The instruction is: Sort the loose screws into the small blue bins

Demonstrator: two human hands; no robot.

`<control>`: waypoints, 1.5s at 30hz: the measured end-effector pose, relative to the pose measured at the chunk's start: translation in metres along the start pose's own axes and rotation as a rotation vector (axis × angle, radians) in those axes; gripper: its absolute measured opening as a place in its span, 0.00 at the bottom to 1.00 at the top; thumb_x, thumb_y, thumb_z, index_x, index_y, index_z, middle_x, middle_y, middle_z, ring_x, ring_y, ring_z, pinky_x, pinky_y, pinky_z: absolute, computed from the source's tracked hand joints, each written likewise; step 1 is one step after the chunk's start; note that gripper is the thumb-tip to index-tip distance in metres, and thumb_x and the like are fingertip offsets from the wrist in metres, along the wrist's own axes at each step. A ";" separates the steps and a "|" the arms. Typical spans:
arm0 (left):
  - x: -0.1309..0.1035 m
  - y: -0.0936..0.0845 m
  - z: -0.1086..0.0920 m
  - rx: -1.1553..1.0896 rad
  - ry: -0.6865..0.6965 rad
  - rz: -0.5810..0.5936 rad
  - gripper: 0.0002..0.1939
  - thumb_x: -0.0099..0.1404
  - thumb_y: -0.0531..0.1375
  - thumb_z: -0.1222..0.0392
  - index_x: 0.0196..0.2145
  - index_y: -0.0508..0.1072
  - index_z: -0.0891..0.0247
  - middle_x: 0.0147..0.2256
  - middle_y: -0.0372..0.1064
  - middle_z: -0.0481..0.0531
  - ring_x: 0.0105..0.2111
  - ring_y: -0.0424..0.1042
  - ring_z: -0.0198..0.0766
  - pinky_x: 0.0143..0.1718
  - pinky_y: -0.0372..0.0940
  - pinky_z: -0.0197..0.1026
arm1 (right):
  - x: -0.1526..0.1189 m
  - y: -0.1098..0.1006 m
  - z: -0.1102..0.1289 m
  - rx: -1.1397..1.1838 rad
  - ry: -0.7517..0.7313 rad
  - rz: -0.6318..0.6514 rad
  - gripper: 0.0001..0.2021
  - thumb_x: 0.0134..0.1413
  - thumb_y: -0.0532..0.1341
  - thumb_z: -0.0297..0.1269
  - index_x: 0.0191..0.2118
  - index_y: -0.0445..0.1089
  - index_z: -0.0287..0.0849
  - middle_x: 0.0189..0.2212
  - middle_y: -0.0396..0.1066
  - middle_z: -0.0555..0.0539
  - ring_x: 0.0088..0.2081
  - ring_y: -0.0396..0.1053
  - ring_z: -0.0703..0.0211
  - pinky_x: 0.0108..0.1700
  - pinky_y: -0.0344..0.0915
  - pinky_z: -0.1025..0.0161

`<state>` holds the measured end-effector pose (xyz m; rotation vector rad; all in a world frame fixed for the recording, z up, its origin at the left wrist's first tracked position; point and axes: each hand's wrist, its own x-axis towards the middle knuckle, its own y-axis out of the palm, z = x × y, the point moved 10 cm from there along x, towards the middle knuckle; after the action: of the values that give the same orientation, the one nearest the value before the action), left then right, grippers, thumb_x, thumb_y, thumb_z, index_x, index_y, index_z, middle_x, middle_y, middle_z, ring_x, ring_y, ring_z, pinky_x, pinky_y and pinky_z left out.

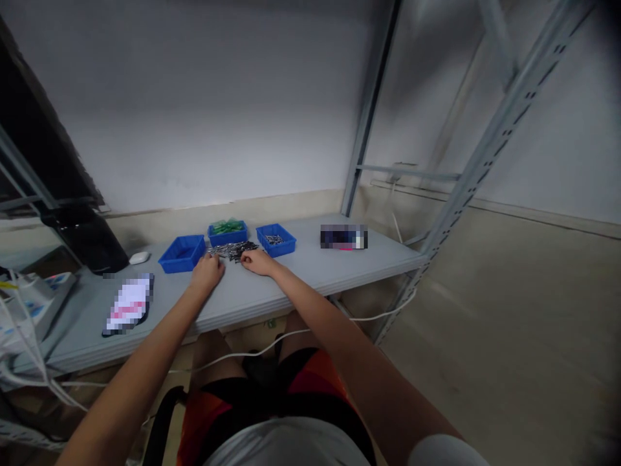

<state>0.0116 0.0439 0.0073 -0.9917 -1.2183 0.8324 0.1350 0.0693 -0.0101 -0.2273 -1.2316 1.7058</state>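
Observation:
A loose pile of thin silver and dark metal pieces (231, 250), which look like screws, lies on the grey shelf table between three blue bins. At the pile's near left edge, my left hand (208, 269) rests with its fingers curled together. My right hand (258, 261) is at the right side of the pile, thumb and fingers pinched close to the dark pieces. Whatever either hand grips is too small to make out. The left blue bin (183, 254) shows nothing inside. Green plastic packets (227, 226) fill the back bin (228, 239), and the right bin (284, 248) holds small silver pieces.
A blurred phone-like object (130, 303) lies at the left, near a white case (139, 257) and a black container (90, 239). Power strips with cables (36, 304) sit far left. Another blurred dark item (343, 237) is at the right. Metal uprights (371, 107) frame the table (310, 272).

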 end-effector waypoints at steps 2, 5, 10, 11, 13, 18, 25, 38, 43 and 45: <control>0.002 0.000 0.001 -0.010 0.011 -0.006 0.15 0.65 0.50 0.61 0.40 0.74 0.69 0.41 0.71 0.66 0.43 0.72 0.50 0.44 0.67 0.45 | -0.001 -0.002 0.002 -0.013 0.001 -0.001 0.08 0.56 0.59 0.28 0.40 0.74 0.37 0.33 0.75 0.46 0.34 0.68 0.62 0.38 0.59 0.67; 0.005 0.003 -0.001 -0.070 0.052 0.000 0.15 0.64 0.50 0.62 0.40 0.75 0.66 0.42 0.72 0.63 0.43 0.72 0.48 0.43 0.67 0.43 | -0.002 -0.002 0.003 -0.029 0.009 0.006 0.08 0.56 0.59 0.28 0.40 0.75 0.38 0.33 0.75 0.46 0.35 0.68 0.62 0.38 0.59 0.67; 0.008 0.011 -0.006 -0.170 0.154 0.005 0.16 0.61 0.51 0.66 0.42 0.75 0.65 0.43 0.74 0.60 0.46 0.72 0.46 0.48 0.66 0.43 | -0.001 -0.001 -0.003 -0.091 0.040 -0.002 0.09 0.57 0.57 0.29 0.41 0.74 0.39 0.34 0.75 0.46 0.36 0.69 0.60 0.40 0.60 0.66; 0.009 0.012 -0.006 -0.186 0.168 0.007 0.16 0.61 0.51 0.67 0.42 0.75 0.66 0.42 0.74 0.61 0.45 0.72 0.46 0.48 0.66 0.43 | 0.000 -0.001 -0.005 -0.108 0.047 -0.003 0.10 0.57 0.57 0.29 0.41 0.74 0.39 0.35 0.75 0.45 0.36 0.69 0.60 0.40 0.60 0.66; 0.011 0.014 -0.007 -0.226 0.194 0.010 0.17 0.60 0.51 0.68 0.43 0.75 0.66 0.41 0.74 0.60 0.44 0.72 0.46 0.48 0.66 0.43 | 0.000 -0.001 -0.008 -0.142 0.055 -0.003 0.10 0.57 0.56 0.28 0.41 0.74 0.39 0.35 0.75 0.44 0.38 0.69 0.59 0.41 0.61 0.66; 0.013 0.013 -0.012 -0.339 0.246 -0.004 0.18 0.58 0.50 0.70 0.42 0.75 0.65 0.42 0.75 0.59 0.44 0.72 0.44 0.49 0.66 0.45 | -0.003 -0.007 -0.002 -0.201 0.013 -0.019 0.10 0.58 0.55 0.28 0.41 0.73 0.39 0.37 0.74 0.43 0.40 0.69 0.57 0.44 0.60 0.65; 0.011 -0.011 -0.016 -0.450 0.283 -0.152 0.15 0.62 0.49 0.67 0.41 0.74 0.65 0.41 0.72 0.59 0.44 0.71 0.44 0.49 0.66 0.46 | -0.020 -0.037 0.036 -0.214 -0.176 -0.228 0.09 0.60 0.53 0.34 0.41 0.69 0.40 0.39 0.72 0.44 0.41 0.67 0.58 0.46 0.59 0.64; -0.001 -0.031 -0.031 -0.520 0.424 -0.243 0.13 0.69 0.49 0.62 0.41 0.72 0.64 0.41 0.70 0.57 0.44 0.69 0.40 0.50 0.65 0.43 | -0.013 -0.021 0.033 -0.276 -0.170 -0.131 0.13 0.66 0.49 0.34 0.49 0.68 0.41 0.47 0.70 0.41 0.47 0.68 0.56 0.49 0.62 0.61; 0.000 -0.029 -0.026 -0.526 0.368 -0.227 0.14 0.68 0.50 0.60 0.45 0.71 0.65 0.43 0.69 0.57 0.43 0.70 0.41 0.48 0.66 0.44 | -0.012 -0.017 0.030 -0.291 -0.172 -0.111 0.12 0.67 0.48 0.33 0.46 0.68 0.39 0.43 0.72 0.42 0.46 0.69 0.57 0.48 0.62 0.63; 0.000 -0.027 -0.025 -0.512 0.343 -0.219 0.15 0.68 0.51 0.57 0.46 0.71 0.65 0.43 0.69 0.58 0.44 0.70 0.43 0.48 0.66 0.45 | -0.011 -0.017 0.028 -0.276 -0.164 -0.113 0.12 0.67 0.48 0.33 0.45 0.68 0.40 0.43 0.72 0.42 0.46 0.69 0.57 0.48 0.62 0.63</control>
<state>0.0358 0.0303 0.0308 -1.3188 -1.2329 0.1605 0.1329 0.0436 0.0125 -0.1812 -1.5731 1.4774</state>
